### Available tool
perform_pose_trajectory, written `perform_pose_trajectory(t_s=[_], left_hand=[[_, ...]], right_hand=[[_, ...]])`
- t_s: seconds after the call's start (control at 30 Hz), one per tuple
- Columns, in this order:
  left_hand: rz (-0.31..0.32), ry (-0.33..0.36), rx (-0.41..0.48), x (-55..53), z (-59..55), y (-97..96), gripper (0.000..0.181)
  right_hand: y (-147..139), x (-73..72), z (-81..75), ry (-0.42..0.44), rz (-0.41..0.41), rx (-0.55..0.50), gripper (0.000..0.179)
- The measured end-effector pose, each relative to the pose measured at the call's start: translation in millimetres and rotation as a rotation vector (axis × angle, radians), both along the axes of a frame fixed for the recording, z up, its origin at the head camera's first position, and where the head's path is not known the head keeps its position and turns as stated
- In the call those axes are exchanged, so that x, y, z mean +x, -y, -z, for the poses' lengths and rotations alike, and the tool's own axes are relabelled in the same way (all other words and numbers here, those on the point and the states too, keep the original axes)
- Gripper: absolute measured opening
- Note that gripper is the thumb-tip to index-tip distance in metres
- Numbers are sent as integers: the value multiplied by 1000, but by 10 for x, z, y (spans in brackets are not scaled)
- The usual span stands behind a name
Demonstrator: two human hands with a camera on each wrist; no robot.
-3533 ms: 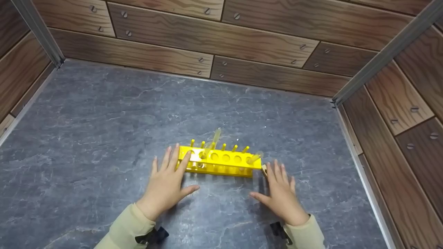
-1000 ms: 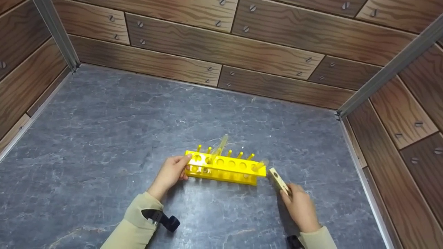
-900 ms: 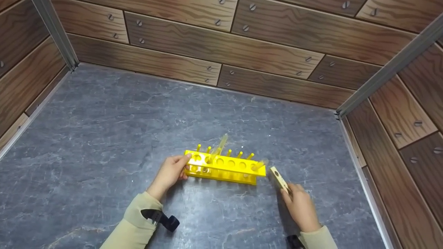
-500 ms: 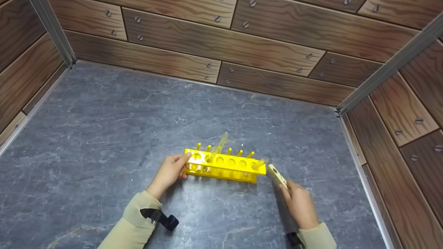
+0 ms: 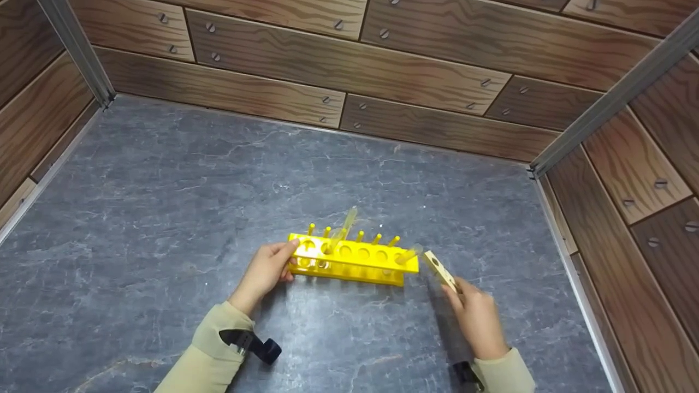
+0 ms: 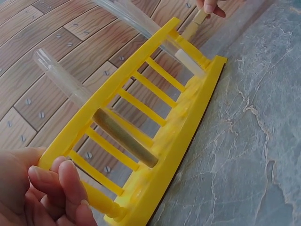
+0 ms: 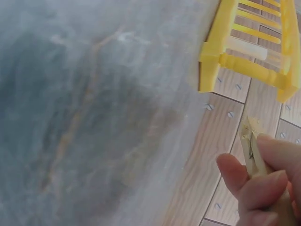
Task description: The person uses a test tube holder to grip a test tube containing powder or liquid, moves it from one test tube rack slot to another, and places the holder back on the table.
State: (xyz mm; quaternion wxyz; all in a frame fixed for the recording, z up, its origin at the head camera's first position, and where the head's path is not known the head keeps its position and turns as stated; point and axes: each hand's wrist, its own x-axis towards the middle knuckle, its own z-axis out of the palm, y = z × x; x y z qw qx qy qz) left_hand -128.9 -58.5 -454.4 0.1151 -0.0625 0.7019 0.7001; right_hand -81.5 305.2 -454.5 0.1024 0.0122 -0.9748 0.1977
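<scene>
A yellow test tube rack [image 5: 354, 255] stands on the grey marbled table. My left hand [image 5: 266, 271] grips its left end, thumb on the top bar and fingers curled round the end post in the left wrist view. One glass test tube [image 6: 124, 138], with a brownish lower part, leans in the second hole from the left. Another test tube [image 5: 409, 255], with a white lower part in the left wrist view, sits in the right end hole. My right hand [image 5: 479, 316] pinches a wooden test tube clamp [image 5: 438, 268], its tip just right of the rack and apart from it.
Wood-patterned walls [image 5: 273, 60] with metal corner strips enclose the table [image 5: 191, 180] at the back and both sides. Black camera straps [image 5: 251, 344] sit on both wrists over light sleeves.
Earliest, both hands lay spread beside the rack. Since then, the left has taken hold of its left end and the right has picked up the clamp. In the last second, the clamp tip has risen slightly.
</scene>
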Motion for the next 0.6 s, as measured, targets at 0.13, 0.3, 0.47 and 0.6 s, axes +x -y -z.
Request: perform_pose_trajectory(t_s=[0.13, 0.3, 0.47, 0.6], left_hand=[[1, -2, -3, 7, -17, 2, 35], [-16, 10, -5, -70, 152, -6, 38], [-14, -14, 11, -14, 67, 1, 39], [-7, 4, -4, 42, -92, -1, 35]], right_hand=[[11, 12, -56, -45, -24, 6, 23], [33, 29, -124, -90, -43, 4, 21], [61, 49, -172, -71, -34, 10, 23], [80, 63, -206, -72, -26, 10, 23]])
